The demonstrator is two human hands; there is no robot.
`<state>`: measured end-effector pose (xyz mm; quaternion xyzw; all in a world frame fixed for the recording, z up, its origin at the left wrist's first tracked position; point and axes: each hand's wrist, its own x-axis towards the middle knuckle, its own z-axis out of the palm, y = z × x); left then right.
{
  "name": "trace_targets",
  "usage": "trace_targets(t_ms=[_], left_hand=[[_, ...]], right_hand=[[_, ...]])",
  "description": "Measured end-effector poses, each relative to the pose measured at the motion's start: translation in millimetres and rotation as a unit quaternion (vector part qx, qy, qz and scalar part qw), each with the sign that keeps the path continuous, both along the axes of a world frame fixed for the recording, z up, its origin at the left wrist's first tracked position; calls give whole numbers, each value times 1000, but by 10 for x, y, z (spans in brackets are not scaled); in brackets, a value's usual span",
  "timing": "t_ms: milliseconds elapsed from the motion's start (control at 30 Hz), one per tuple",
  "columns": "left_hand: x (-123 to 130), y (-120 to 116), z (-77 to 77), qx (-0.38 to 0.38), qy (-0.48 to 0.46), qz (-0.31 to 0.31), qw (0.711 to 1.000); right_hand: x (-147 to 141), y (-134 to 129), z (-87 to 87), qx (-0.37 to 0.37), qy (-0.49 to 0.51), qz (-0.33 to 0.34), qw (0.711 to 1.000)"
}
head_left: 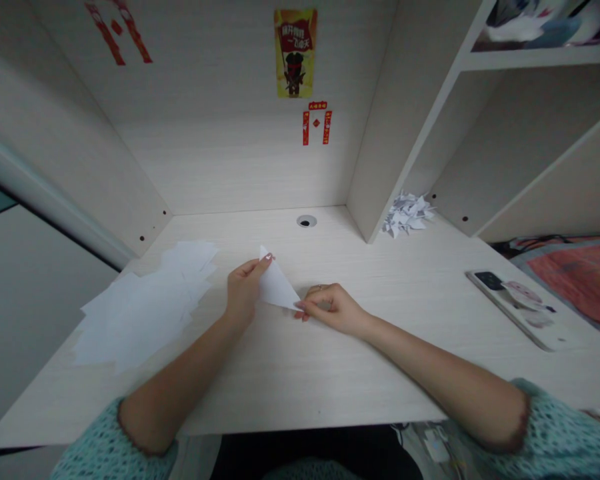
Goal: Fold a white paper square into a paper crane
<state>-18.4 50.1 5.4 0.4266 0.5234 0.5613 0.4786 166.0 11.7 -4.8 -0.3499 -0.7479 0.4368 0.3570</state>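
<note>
A folded white paper triangle [279, 288] is held between my two hands, above the pale wooden desk. My left hand [245, 287] pinches its upper left part, with the thumb on top near the upper corner. The fingertips of my right hand [333, 308] grip the lower right corner of the same paper. Behind the left forearm, a spread of loose white paper sheets [140, 310] lies on the left side of the desk. A heap of small folded white paper pieces [407, 213] sits at the back right, beside the upright divider.
A phone in a light case [523, 310] lies on the right of the desk [300, 387]. The upright divider [415, 120] meets the desk right of centre. A round cable hole [307, 221] is at the back. Red cloth [580, 280] lies beyond the right edge.
</note>
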Motion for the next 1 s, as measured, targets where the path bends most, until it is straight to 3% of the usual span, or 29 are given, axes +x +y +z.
trace_targets(t_ms=[300,500,600,700,833,1000], left_hand=[[16,3,-23,-3,-45,1,999],[-44,95,-7,-29,-102,48,993],[-30,65,16,-26,-83,21,996],[29,-8,8,-38,-73,-34,996],[79,-63,-27,-69,-80,-90,990],[68,-42,-38,-88,-91,-137,983]], right_hand=[[52,35,11,144,19,-16,989],[46,-58,-13,210,9,72,975],[41,-83,-19,307,15,-43,951],[57,-46,-31,369,-55,-132,918],[77,16,-106,357,-116,-122,919],[82,64,-197,263,-54,-128,955]])
